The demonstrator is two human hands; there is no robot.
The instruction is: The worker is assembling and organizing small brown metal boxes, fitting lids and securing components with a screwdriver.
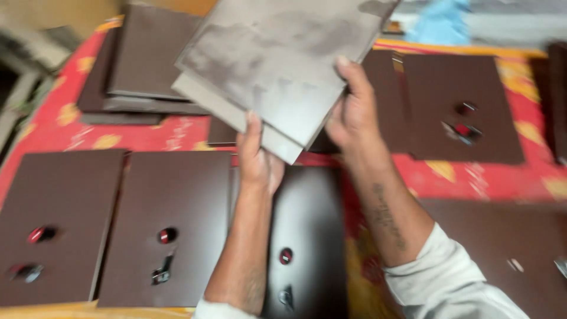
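**Two hands hold a stack of grey panels above a bench of brown plates**

In the upper middle of the frame, the person holds a small stack of flat grey panels (277, 65) tilted in the air over the bench (508, 177), which is covered with a red and yellow patterned cloth; the stack seems to be two or three sheets, though motion blur makes the count unsure. The left hand (258, 159) rises from the lower middle and grips the stack's lower edge, its fingers (253, 127) pressed against the front face; the right hand (354, 112) clasps the stack's right edge, thumb on the front and the other fingers hidden behind; its forearm shows a dark tattoo above a white sleeve (449, 283).

Across the lower left lie three dark brown rectangular plates side by side, each with a round red-centred hole and a small metal fitting: the left plate (56, 224), the middle plate (168, 224), and the glossy plate (310, 236) partly under the left forearm. At upper left sits a pile of brown plates (142, 65), partly behind the held stack; at right lies another brown plate (460, 106) with two small cut-outs; a blue object (443, 20) shows blurred at the top right.
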